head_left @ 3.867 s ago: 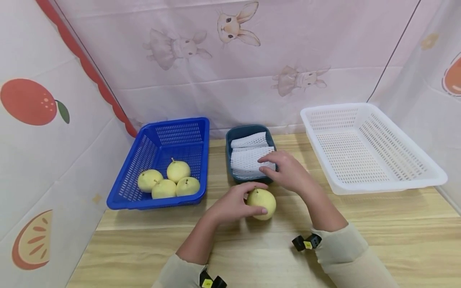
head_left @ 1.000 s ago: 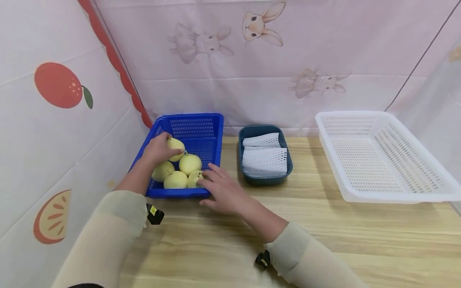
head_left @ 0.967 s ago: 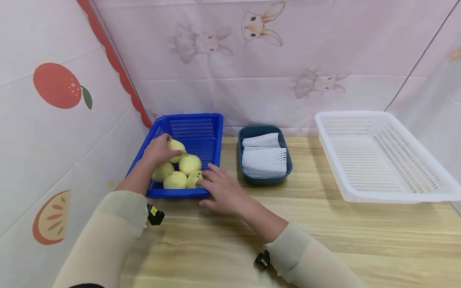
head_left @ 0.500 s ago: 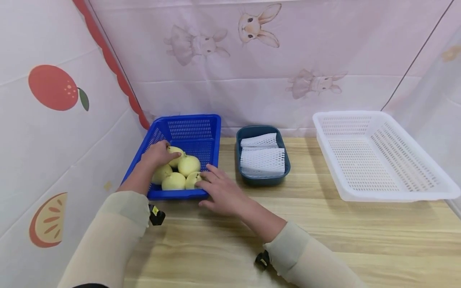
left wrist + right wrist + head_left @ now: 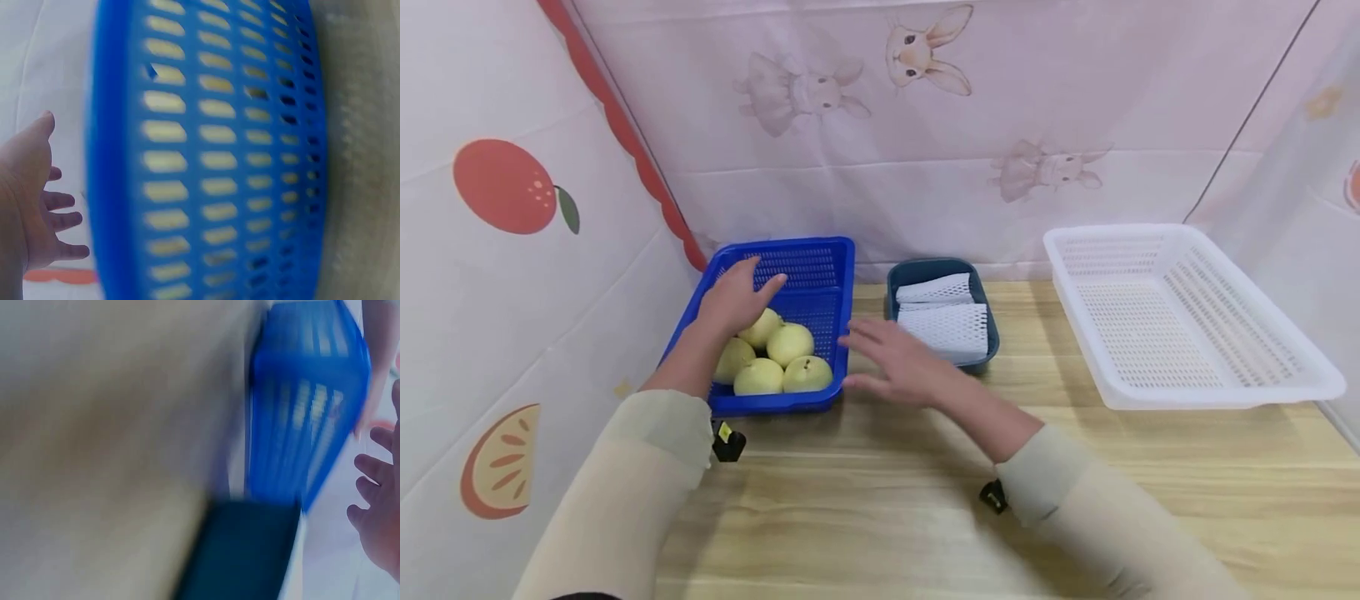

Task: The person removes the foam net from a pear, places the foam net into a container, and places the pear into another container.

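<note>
Several pale yellow pears [image 5: 790,343] lie together in the near part of the blue basket [image 5: 842,333]. My left hand [image 5: 733,296] is raised over the basket's left side, fingers spread and holding nothing; it hides part of the pears and rim. In the left wrist view that hand [image 5: 31,200] is beside the basket wall [image 5: 187,144], with pears showing through the slots. My right hand [image 5: 898,362] hovers between the blue basket and the dark teal tray [image 5: 981,364], its fingers straight and holding nothing. White foam net sleeves [image 5: 943,329] lie folded in the tray.
A white slotted basket [image 5: 1150,325] stands at the right on the wooden table [image 5: 865,500]. Behind everything hangs a pink cloth [image 5: 850,200] with rabbit prints, and a white fruit-print cloth [image 5: 550,317] closes off the left side.
Seconds ago my left hand held a pear over the table; it was then set among the others in the blue basket. Now that hand has lifted off, and my right hand has moved away rightward.
</note>
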Motion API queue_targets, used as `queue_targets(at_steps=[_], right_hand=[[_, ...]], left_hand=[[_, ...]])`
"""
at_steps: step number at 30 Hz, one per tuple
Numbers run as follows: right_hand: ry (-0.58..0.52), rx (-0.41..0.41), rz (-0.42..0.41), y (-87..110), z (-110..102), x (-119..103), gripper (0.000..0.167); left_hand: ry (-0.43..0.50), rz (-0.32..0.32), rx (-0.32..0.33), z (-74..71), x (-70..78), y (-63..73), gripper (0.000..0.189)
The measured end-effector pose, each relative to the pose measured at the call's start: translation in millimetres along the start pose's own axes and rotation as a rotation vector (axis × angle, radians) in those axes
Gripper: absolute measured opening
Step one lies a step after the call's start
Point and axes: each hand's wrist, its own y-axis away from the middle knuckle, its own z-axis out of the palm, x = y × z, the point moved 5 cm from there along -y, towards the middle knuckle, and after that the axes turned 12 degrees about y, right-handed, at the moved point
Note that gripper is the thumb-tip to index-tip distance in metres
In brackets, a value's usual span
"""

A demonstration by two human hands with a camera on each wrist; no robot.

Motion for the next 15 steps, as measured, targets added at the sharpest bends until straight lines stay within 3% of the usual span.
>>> queue_targets(at_steps=[9, 15], right_hand=[[0.126, 0.007, 0.210, 16.6, -72.2, 101.7, 0.071], [0.237, -0.023, 0.349, 33.8, -107.3, 169.3, 0.076]], left_hand=[[-0.143, 0.098, -0.019, -0.6, 52.0, -8.1, 0.093], [-0.216, 0.163, 0.001, 1.3, 85.6, -12.8, 0.089]])
